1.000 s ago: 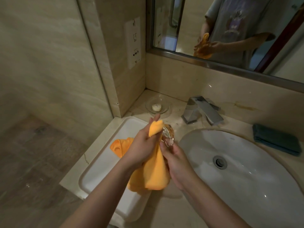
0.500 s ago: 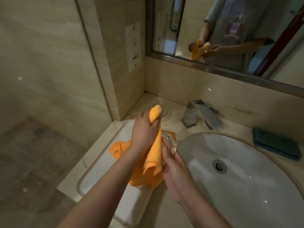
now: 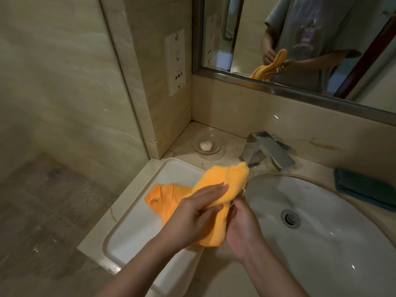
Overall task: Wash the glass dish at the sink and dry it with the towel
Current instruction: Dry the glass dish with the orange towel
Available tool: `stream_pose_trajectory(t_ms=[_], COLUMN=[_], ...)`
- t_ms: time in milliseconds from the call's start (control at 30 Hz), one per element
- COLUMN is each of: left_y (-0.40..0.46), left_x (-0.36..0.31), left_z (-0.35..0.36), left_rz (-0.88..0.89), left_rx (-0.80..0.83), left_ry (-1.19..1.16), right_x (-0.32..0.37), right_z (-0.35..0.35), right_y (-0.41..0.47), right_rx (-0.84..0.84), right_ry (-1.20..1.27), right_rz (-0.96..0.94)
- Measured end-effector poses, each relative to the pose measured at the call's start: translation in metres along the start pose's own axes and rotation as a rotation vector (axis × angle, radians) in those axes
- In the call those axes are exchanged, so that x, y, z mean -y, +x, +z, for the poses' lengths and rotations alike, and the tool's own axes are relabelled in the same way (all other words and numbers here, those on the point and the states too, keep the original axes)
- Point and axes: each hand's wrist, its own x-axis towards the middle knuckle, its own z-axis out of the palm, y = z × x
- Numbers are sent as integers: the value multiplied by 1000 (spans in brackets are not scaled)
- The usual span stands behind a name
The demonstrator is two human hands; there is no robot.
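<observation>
An orange towel (image 3: 225, 181) is bunched between my hands over the counter, left of the oval sink (image 3: 342, 243). My left hand (image 3: 197, 213) presses flat on the towel from the left, fingers over the cloth. My right hand (image 3: 242, 228) grips from below and the right, holding the wrapped glass dish; only a small glint of glass (image 3: 244, 190) shows at the towel's right edge. The towel's tail (image 3: 160, 198) hangs over the white rectangular tray.
A chrome faucet (image 3: 270, 151) stands behind the sink. A glass soap dish (image 3: 206, 144) with a small soap sits in the back corner. A folded dark teal towel (image 3: 364, 189) lies at the right. A white tray (image 3: 132, 230) sits left. The mirror (image 3: 300, 39) reflects a person.
The towel has been pulled over the dish, which was partly visible before and is now almost covered. My left hand moved from upright to flat on the cloth, lower and rightward.
</observation>
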Motion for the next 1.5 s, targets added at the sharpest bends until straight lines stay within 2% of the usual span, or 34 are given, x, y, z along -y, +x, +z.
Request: stream_pose_trajectory(t_ms=[100, 233, 433, 567, 667, 733, 833, 1000, 1067, 1133, 1200, 1367, 1500], left_y=[0, 12, 40, 53, 60, 61, 54, 54, 54, 55, 53, 48, 43], left_x=[0, -6, -11, -13, -6, -7, -6, -11, -18, -19, -21, -11, -15], left_z=[8, 18, 14, 10, 3, -6, -15, -29, -37, -42, -46, -52, -58], left_rz=[28, -26, -190, -395, -688, -818, -863, -963, -1004, -1039, -1062, -1112, -1079], left_rx=[-63, -138, -269, -356, -314, -239, -60, -3, 201, 290, 269, 35, 65], left_ry=[51, 93, 73, -56, -363, -496, -623, -815, -785, -799, -837, -892, -858], right_x=[-4, -9, -20, -22, -23, -25, -20, -7, -1, 4, 11, 24, 34], right_z=[-1, -1, 1, 2, 3, -1, -6, -12, -11, -11, -12, -16, -17], right_y=[-5, -8, -12, -14, -16, -15, -11, -3, -2, -2, -1, 7, 10], right_rx=[24, 21, 34, 6, 39, 60, 139, 333, 386, 423, 457, 563, 567], right_ry=[-17, -67, -181, -379, -586, -763, -1017, -1434, -1554, -1636, -1706, -1849, -1938], right_rz=[-40, -70, -157, -243, -286, -330, -359, -444, -520, -549, -531, -535, -460])
